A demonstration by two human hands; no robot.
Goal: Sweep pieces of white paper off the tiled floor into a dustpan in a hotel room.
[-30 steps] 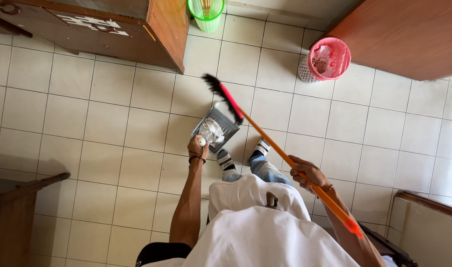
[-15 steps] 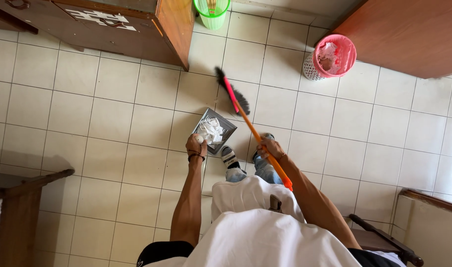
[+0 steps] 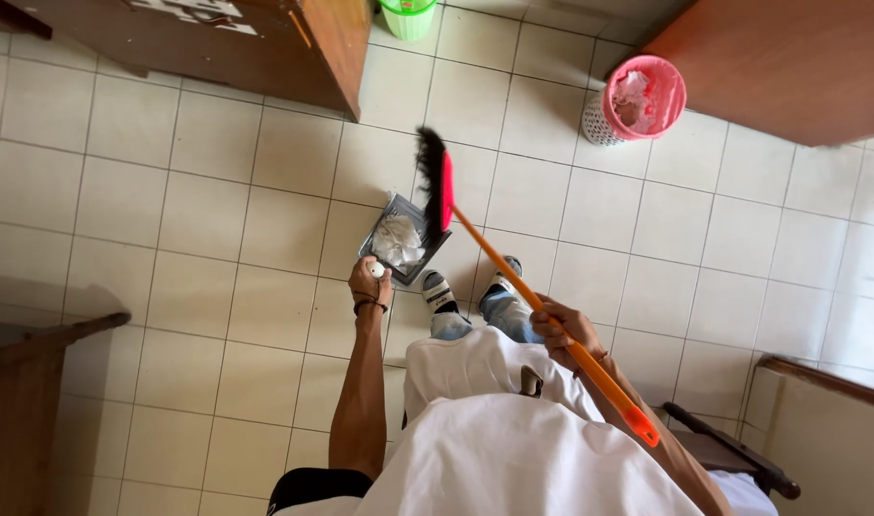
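My left hand (image 3: 368,284) grips the handle of a grey dustpan (image 3: 401,242) that rests on the tiled floor and holds crumpled white paper. My right hand (image 3: 563,331) is closed around the orange handle of a broom (image 3: 513,277). The broom's black bristles and red head (image 3: 435,183) hang over the dustpan's right side. My two feet in grey shoes (image 3: 467,287) stand just behind the pan.
A pink waste basket (image 3: 637,98) with paper in it stands at the upper right beside a wooden cabinet (image 3: 790,57). A green bin (image 3: 407,14) sits at the top next to a dark wooden desk (image 3: 217,43). Wooden furniture edges (image 3: 35,382) flank the lower left and right.
The broom head has swung from beside the pan upward and over it. My right hand has moved back along the handle. The dustpan stays in place under my left hand.
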